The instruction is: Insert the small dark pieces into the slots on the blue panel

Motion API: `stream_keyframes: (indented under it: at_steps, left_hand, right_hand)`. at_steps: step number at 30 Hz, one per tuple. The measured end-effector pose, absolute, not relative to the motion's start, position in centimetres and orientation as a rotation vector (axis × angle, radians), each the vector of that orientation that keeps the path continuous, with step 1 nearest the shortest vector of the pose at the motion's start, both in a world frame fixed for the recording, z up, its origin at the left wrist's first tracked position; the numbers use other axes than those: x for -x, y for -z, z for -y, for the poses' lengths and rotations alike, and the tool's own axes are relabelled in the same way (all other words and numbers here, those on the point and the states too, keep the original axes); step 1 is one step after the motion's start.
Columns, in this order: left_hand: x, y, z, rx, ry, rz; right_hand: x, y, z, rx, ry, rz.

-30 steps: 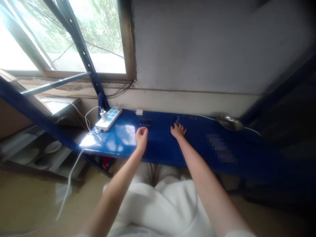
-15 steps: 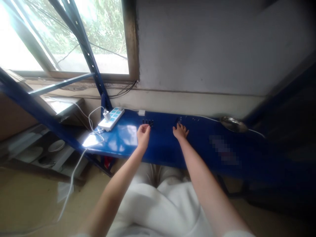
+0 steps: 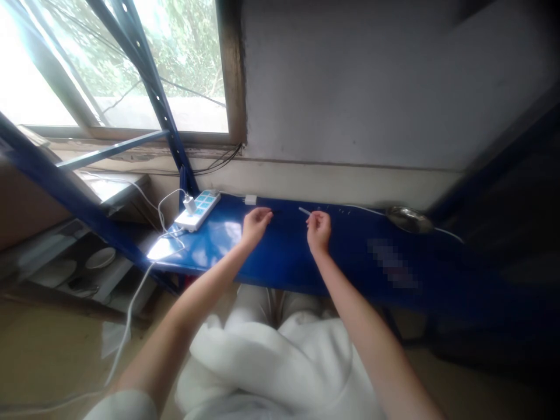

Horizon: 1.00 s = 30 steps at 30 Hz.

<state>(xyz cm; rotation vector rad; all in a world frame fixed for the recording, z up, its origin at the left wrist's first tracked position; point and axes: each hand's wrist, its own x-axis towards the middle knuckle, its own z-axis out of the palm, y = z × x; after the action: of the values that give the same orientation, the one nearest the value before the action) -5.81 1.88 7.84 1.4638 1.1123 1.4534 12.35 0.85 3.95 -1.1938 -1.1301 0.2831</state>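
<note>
My left hand [image 3: 256, 226] is above the blue tabletop [image 3: 280, 256], thumb and fingertips pinched together. A small dark sliver juts from the fingertips; its kind is too small to make out. To the right, my right hand [image 3: 319, 231] is closed around a thin pale stick [image 3: 304, 210], whose free end points left toward the other hand. The two hands are apart. The row of small dark pieces seen earlier is hidden behind my left hand. Several tiny light bits [image 3: 343, 211] lie near the back edge, right of my right hand.
On the left end rests a white power strip [image 3: 199, 211] with a plug and cable. A white adapter [image 3: 251, 199] sits at the back. A shiny metal bowl-like object [image 3: 409, 220] stands back right, by a white cable. Blue rack posts [image 3: 153, 87] rise at the left.
My left hand has moved slightly up and right from the row of dark pieces, a dark sliver in its fingertips. My right hand has closed and lifted a thin pale stick.
</note>
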Motion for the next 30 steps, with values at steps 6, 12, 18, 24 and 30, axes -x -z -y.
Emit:
stream_keyframes:
  at_steps: [6, 12, 18, 24, 30]
  left_hand:
    - [5.3, -9.2, -1.5, -1.502, -1.413, -1.073]
    - [5.3, -9.3, -1.2, -1.525, -1.411, -1.077]
    - [5.4, -9.4, -1.0, -1.505, -1.4, -1.066]
    - [5.3, -9.7, -0.8, -1.37, -1.347, -1.016]
    - [5.2, -9.1, -1.1, -1.22, -1.287, -0.989]
  right_hand:
    - [-10.9, -5.8, 1.0, 0.996, -0.468, 1.131]
    - [-10.7, -6.3, 1.4, 0.948, -0.535, 1.161]
    - [-10.9, -6.3, 1.2, 0.911, -0.587, 1.17]
    - [-11.1, -6.6, 1.2, 0.899, -0.649, 1.15]
    - [-11.2, -7.0, 1.5, 0.893, -0.702, 1.126]
